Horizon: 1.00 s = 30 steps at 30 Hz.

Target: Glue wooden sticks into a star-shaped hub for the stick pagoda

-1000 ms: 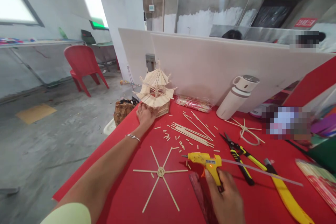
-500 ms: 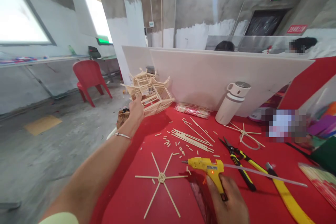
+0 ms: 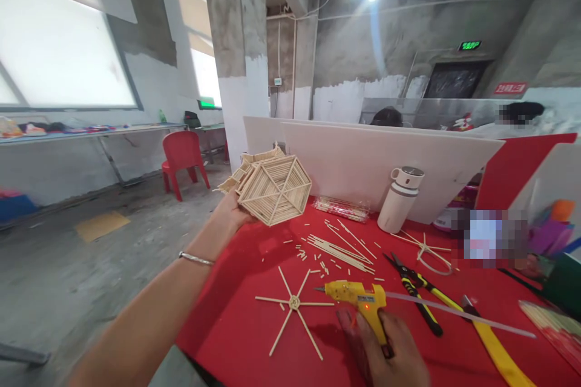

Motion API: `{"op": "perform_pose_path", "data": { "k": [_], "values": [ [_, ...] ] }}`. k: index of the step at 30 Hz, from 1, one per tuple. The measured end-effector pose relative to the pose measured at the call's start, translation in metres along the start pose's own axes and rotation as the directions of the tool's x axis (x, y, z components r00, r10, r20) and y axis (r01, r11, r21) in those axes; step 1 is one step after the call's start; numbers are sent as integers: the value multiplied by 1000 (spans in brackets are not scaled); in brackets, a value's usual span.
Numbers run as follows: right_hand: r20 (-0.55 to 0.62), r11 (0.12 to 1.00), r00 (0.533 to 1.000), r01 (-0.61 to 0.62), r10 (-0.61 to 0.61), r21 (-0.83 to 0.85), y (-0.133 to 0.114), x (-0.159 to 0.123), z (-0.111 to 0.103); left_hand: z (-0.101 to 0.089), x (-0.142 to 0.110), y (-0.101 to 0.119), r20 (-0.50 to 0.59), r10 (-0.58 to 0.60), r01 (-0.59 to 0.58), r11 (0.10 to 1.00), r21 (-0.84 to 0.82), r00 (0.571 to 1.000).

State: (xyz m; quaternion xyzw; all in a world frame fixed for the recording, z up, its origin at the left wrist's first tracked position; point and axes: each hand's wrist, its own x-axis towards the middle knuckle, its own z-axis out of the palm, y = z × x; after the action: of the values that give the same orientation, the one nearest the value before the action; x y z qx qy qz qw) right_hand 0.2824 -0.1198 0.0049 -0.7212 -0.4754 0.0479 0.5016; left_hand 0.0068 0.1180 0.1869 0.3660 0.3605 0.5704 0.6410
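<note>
My left hand (image 3: 233, 210) grips a stick-built model (image 3: 276, 190) at the table's far left. The model is tilted so its hexagonal base of packed wooden sticks faces me; its upper part is largely hidden behind. My right hand (image 3: 394, 347) is wrapped round the handle of a yellow hot glue gun (image 3: 358, 297), nozzle pointing left, a clear glue stick (image 3: 458, 312) trailing from its back. Left of the nozzle, a six-armed star of sticks (image 3: 295, 303) lies flat on the red table (image 3: 236, 326).
Loose sticks (image 3: 340, 253) and cut bits lie mid-table, near a bagged stick bundle (image 3: 341, 208). Yellow-black pliers (image 3: 420, 290), a yellow-handled tool (image 3: 494, 344), a second stick star (image 3: 424, 246) and a white bottle (image 3: 401, 199) are at right. A white board (image 3: 345, 157) stands behind. Co-workers sit beyond.
My left hand has turned the stick model, bringing its hexagonal base round toward me. The glue gun stays in my right hand, nearly in place. The head view has tilted up and shifted left.
</note>
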Motion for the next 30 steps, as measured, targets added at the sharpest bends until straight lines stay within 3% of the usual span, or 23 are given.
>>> {"op": "perform_pose_path", "data": {
  "k": [4,7,15,22,30],
  "values": [
    [6,999,1000,0,-1,44,-13,-5,-7,1,-23,8,79,-213,224,960,-170,974],
    [16,997,1000,2,-3,76,-21,-6,-12,6,-38,13,35,-284,283,922,-264,958],
    [-6,993,1000,12,-12,120,-36,-7,-20,10,-53,14,29,-328,317,882,-349,944],
    [20,993,1000,3,-6,114,-34,-7,-17,5,-55,11,106,-369,383,869,-313,924],
    [133,991,989,41,-59,131,-25,9,-15,9,-60,8,93,-362,372,869,-326,927]
  ]
}}
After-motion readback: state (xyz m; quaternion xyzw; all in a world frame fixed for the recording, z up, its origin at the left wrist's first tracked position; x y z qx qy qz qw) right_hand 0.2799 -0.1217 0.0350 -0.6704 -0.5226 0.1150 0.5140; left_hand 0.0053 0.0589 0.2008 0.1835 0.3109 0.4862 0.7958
